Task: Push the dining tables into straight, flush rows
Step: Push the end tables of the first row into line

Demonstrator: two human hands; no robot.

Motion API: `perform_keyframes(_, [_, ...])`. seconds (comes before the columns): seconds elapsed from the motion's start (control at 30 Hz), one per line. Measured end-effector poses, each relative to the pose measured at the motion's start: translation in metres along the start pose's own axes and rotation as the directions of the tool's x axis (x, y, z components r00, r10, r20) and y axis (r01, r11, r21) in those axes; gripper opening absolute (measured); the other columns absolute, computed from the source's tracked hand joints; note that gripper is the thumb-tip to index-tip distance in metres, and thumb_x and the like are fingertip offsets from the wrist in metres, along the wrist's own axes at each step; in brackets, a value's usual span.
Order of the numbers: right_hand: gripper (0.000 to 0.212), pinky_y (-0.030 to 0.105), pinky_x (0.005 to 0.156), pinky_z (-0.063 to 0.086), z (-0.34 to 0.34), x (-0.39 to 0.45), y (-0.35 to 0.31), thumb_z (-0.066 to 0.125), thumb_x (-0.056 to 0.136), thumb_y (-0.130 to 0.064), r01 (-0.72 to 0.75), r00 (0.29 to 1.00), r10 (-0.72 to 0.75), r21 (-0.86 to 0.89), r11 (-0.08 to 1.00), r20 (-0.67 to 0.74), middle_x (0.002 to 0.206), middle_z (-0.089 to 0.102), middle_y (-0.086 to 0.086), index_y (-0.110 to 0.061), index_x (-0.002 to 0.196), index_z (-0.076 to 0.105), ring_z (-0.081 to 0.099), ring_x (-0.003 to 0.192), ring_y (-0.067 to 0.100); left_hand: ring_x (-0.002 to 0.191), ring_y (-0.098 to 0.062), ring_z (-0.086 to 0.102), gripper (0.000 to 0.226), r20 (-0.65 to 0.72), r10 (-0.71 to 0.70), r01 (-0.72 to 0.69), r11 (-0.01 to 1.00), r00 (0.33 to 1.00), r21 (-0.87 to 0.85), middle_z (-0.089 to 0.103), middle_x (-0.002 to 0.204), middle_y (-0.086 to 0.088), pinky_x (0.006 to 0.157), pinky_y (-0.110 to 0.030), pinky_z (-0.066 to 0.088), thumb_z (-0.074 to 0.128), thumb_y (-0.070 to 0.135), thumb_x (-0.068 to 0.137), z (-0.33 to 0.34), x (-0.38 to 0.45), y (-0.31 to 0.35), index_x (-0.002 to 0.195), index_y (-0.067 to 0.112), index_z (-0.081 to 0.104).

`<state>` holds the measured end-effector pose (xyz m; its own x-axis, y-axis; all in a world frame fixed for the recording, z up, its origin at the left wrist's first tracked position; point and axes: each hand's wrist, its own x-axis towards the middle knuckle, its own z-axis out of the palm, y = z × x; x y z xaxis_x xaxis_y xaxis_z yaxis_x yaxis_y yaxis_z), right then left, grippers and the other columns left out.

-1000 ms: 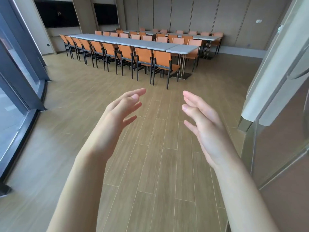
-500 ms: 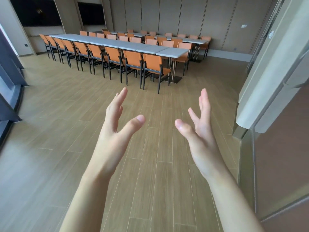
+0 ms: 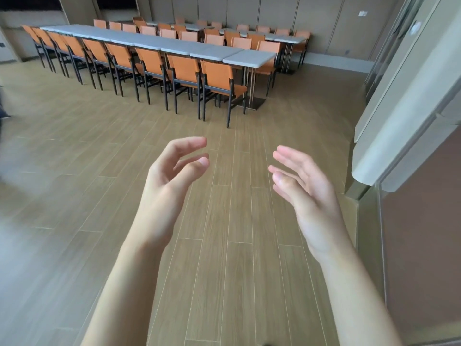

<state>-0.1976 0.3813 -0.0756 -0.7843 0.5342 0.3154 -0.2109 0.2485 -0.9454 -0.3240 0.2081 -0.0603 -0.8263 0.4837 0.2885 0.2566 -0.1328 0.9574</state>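
Note:
A long row of white dining tables (image 3: 154, 44) runs from the far left toward the middle of the room, and its nearest table (image 3: 249, 59) ends the row. A second row of tables (image 3: 287, 38) stands behind it by the back wall. Both hands are raised in front of me over bare floor, well short of the tables. My left hand (image 3: 172, 181) has loosely curled fingers and holds nothing. My right hand (image 3: 303, 186) has relaxed, nearly straight fingers and is empty as well.
Orange chairs (image 3: 217, 78) with black legs line both sides of the tables. Wood-look plank floor (image 3: 224, 245) lies between me and the rows. A pale door frame and glass panel (image 3: 399, 121) stand close on my right. A panelled wall closes the back.
The tables appear larger and closer, and the view has turned left. My hands went from upright and spread to palms facing each other with fingers relaxed and slightly curled.

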Motion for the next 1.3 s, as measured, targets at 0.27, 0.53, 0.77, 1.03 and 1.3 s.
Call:
perform_keyframes(0.27, [0.042, 0.042, 0.107, 0.048, -0.064, 0.099, 0.049, 0.063, 0.087, -0.034, -0.038, 0.999, 0.038, 0.003, 0.999, -0.021, 0.134, 0.063, -0.016, -0.032, 0.129, 0.062, 0.062, 0.121, 0.003, 0.121, -0.012, 0.063, 0.023, 0.027, -0.055, 0.054, 0.998, 0.998, 0.018, 0.070, 0.120, 0.014, 0.112, -0.050, 0.043, 0.060, 0.033, 0.087, 0.076, 0.110, -0.040, 0.106, 0.033, 0.072])
perform_keyframes(0.53, [0.042, 0.040, 0.107, 0.048, -0.162, 0.224, 0.086, 0.065, 0.084, -0.036, -0.072, 0.996, 0.071, -0.011, 0.997, -0.051, 0.134, 0.063, -0.020, -0.035, 0.126, 0.063, 0.062, 0.120, 0.000, 0.123, -0.009, 0.061, 0.029, 0.143, -0.032, 0.029, 0.999, 0.989, 0.022, 0.068, 0.123, 0.014, 0.112, -0.046, 0.044, 0.058, 0.042, 0.085, 0.197, 0.241, -0.064, 0.110, 0.033, 0.071])
perform_keyframes(0.77, [0.034, 0.042, 0.108, 0.047, -0.219, 0.330, 0.106, 0.068, 0.090, -0.028, -0.072, 0.996, 0.071, -0.028, 0.997, -0.053, 0.132, 0.065, -0.015, -0.032, 0.124, 0.066, 0.064, 0.117, 0.000, 0.122, -0.010, 0.061, 0.036, 0.175, 0.013, -0.024, 0.998, 0.984, 0.058, 0.068, 0.122, 0.014, 0.111, -0.045, 0.044, 0.054, 0.051, 0.084, 0.269, 0.335, -0.074, 0.113, 0.035, 0.070])
perform_keyframes(1.03, [0.033, 0.041, 0.106, 0.049, -0.236, 0.437, 0.148, 0.065, 0.090, -0.031, -0.103, 0.995, 0.103, -0.042, 0.994, -0.019, 0.129, 0.066, -0.015, -0.034, 0.123, 0.067, 0.064, 0.116, -0.001, 0.120, -0.005, 0.062, 0.030, 0.121, -0.011, 0.007, 0.999, 0.993, 0.033, 0.070, 0.118, 0.014, 0.105, -0.036, 0.048, 0.050, 0.039, 0.089, 0.299, 0.435, -0.114, 0.107, 0.026, 0.070])
perform_keyframes(1.3, [0.035, 0.043, 0.108, 0.048, -0.227, 0.577, 0.185, 0.062, 0.085, -0.037, -0.085, 0.996, 0.084, -0.087, 0.993, -0.017, 0.126, 0.067, -0.017, -0.037, 0.119, 0.068, 0.063, 0.119, 0.003, 0.118, -0.003, 0.061, 0.026, 0.127, 0.030, -0.036, 0.998, 0.991, 0.050, 0.071, 0.115, 0.018, 0.106, -0.037, 0.047, 0.052, 0.038, 0.091, 0.309, 0.576, -0.151, 0.105, 0.031, 0.072])
